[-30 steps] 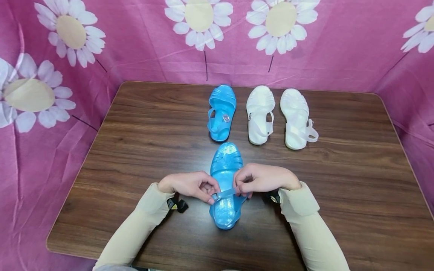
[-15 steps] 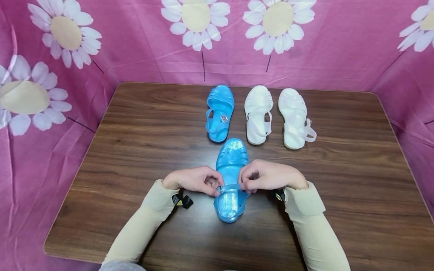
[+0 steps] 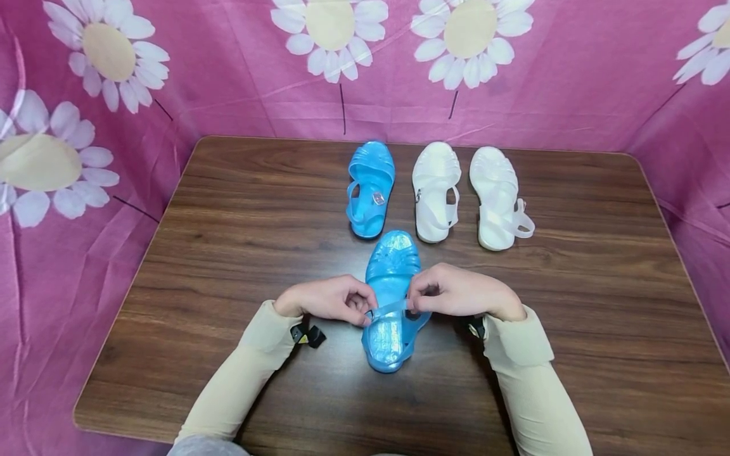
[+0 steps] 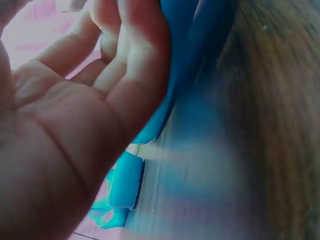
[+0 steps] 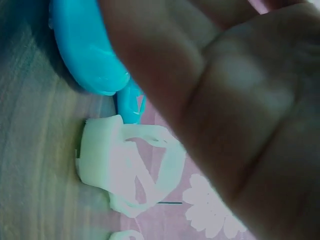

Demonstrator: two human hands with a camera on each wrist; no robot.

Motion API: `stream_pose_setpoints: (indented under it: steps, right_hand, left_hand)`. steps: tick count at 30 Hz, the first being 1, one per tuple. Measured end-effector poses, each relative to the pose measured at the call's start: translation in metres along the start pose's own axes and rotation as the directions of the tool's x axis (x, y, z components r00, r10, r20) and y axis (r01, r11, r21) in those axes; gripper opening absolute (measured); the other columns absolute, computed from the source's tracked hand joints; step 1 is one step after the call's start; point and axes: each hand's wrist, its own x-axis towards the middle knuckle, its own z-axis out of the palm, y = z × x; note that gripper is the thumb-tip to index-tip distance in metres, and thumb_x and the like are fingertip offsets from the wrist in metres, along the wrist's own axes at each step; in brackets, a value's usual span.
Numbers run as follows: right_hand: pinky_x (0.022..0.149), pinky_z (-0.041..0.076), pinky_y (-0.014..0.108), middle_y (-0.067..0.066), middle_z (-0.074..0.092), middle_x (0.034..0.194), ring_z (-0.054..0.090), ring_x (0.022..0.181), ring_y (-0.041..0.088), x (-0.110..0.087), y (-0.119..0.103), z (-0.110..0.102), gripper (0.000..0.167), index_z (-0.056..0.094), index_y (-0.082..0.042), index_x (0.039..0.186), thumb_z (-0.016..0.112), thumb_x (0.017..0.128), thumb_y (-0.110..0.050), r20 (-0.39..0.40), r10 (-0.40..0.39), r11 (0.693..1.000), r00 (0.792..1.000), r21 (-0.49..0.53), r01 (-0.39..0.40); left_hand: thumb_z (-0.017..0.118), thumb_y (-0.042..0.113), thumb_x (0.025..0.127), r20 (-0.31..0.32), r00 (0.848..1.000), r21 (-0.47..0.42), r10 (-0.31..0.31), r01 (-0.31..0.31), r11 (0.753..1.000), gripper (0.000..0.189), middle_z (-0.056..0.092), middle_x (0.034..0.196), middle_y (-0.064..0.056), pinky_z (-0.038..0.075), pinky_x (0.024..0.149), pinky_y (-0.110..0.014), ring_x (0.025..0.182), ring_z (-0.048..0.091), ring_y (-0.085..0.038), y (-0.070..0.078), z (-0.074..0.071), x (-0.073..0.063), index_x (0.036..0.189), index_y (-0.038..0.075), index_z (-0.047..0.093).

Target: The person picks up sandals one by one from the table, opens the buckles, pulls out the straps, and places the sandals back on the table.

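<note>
A glittery blue jelly sandal (image 3: 385, 347) lies on the table in front of me, toe pointing away. Its translucent ankle strap (image 3: 392, 308) stretches across the opening, with a small metal buckle at the left end. My left hand (image 3: 331, 299) pinches the buckle end between thumb and fingers. On the other side, my right hand (image 3: 459, 291) pinches the strap near its right end; its fingertips are partly hidden. In the left wrist view, the curled fingers (image 4: 142, 60) are beside the sandal's blue side. The right wrist view shows the sandal's rounded toe (image 5: 92, 55) past the hand.
Behind stand a second blue sandal (image 3: 371, 212) and two white sandals, one in the middle (image 3: 435, 218) and one at the right (image 3: 497, 221) with its strap sticking out. All rest on a brown wooden table (image 3: 239, 221). A pink flowered cloth (image 3: 239, 69) hangs around it.
The near sandal has shifted slightly away and to the right, with both hands moving along with it. Both hands keep their pinch on the strap. The back sandals stay put.
</note>
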Motion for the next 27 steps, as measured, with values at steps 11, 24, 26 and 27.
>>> stream_pose_setpoints:
  steps: [11,24,26,27]
  right_hand:
    - [0.068,0.048,0.023,-0.009,0.060,0.085,0.055,0.075,0.007,0.002,-0.011,0.004,0.014,0.067,-0.016,0.103,0.059,0.096,-0.025,-0.145,0.062,0.990,0.987,-0.120,-0.080]
    - [0.086,0.050,0.032,-0.009,0.064,0.104,0.058,0.099,0.009,0.012,-0.030,0.016,0.009,0.070,-0.017,0.100,0.066,0.092,-0.017,-0.262,-0.103,0.977,0.959,-0.209,0.048]
    - [0.089,0.049,0.032,-0.009,0.065,0.103,0.057,0.101,0.008,0.015,-0.033,0.019,0.008,0.071,-0.017,0.098,0.066,0.091,-0.016,-0.245,-0.102,0.976,0.964,-0.214,0.049]
    - [0.090,0.049,0.033,-0.009,0.065,0.103,0.057,0.102,0.008,0.017,-0.034,0.020,0.008,0.071,-0.017,0.097,0.066,0.091,-0.015,-0.234,-0.095,0.975,0.968,-0.217,0.044]
  left_hand:
    - [0.065,0.011,0.090,-0.007,1.000,0.004,-0.003,0.003,1.000,0.010,0.058,0.076,0.006,0.045,0.064,-0.020,0.068,0.051,-0.005,0.001,0.000,-0.001,0.097,0.004,0.064]
    - [0.070,0.013,0.088,-0.002,1.000,0.007,-0.001,0.001,1.000,0.012,0.059,0.079,0.004,0.048,0.065,-0.021,0.070,0.055,-0.005,0.001,-0.003,-0.002,0.097,0.008,0.064]
    - [0.071,0.013,0.087,0.001,1.000,0.010,-0.003,0.003,1.000,0.014,0.060,0.081,0.004,0.049,0.067,-0.022,0.071,0.057,-0.006,0.000,-0.004,-0.003,0.098,0.008,0.065]
    - [0.072,0.013,0.087,0.000,1.000,0.010,-0.004,0.004,1.000,0.015,0.061,0.082,0.004,0.050,0.068,-0.022,0.072,0.058,-0.006,0.000,-0.004,-0.003,0.099,0.007,0.065]
